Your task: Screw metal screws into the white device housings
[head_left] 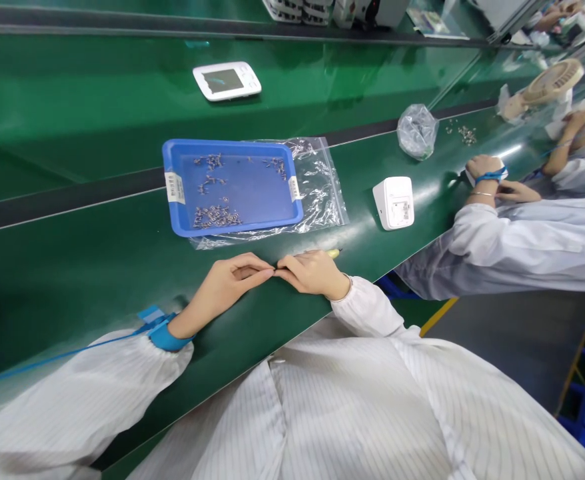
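Workpiece: tiny dark part (274, 269) at the fingertips, above the bench; too small to identify. It is the dial centre below, with 12 o'clock at the top of the view.
Left hand (227, 283): at 8 to 9 o'clock; thumb and fingers closed together at the tips on the part.
Right hand (310, 272): at 3 o'clock; thumb and forefinger pinched on the part from the opposite side, presumably to steady it.
Pale yellow-green slim tool (333, 253): protrudes beyond the right hand at 3 o'clock; whether gripped or lying beneath cannot be told. It appears kept there for ready use.
Blue shallow rectangular plastic tray (245, 227): at 11 o'clock, on a clear plastic bag (322, 183); likely set close for easy reach.
Small silvery metal pieces (216, 217): in separate clusters inside the tray, perhaps to ease picking.
White boxy plastic unit (394, 203): at 2 o'clock, standing on the green bench (122, 267).
Markings: white stickers (174, 187) on the tray's 9 and 3 o'clock ends; print illegible. No brand can be read.
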`<state>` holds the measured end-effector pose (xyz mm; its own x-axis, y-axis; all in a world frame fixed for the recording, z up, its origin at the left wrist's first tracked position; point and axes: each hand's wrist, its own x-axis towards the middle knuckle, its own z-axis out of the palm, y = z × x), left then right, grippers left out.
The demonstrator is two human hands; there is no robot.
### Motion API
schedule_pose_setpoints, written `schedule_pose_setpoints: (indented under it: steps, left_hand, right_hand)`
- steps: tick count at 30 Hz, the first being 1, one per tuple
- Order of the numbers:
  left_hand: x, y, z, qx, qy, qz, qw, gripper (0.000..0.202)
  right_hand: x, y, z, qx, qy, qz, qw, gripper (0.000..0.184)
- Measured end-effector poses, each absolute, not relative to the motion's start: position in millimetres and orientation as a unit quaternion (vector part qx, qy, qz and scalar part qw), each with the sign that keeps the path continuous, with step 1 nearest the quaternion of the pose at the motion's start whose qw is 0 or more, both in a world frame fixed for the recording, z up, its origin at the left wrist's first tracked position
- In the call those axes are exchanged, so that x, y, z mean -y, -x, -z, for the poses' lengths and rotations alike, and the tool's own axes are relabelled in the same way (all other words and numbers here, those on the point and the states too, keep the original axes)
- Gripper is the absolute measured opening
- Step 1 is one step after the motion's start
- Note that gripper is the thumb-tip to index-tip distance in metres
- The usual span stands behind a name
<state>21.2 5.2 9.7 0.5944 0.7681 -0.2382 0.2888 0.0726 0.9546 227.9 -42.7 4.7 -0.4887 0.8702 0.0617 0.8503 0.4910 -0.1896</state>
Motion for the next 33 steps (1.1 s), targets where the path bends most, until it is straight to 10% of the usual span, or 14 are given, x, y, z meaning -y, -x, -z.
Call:
schedule_pose_setpoints:
  steps: [33]
  left_hand:
    - [-3.9,-25.9,-9.1,-0.375,-0.611,-0.287,0.636,0.019]
  right_hand:
    - [46.7,-228.0,4.5,0.846,0.509,-0.028,0.156,0.032]
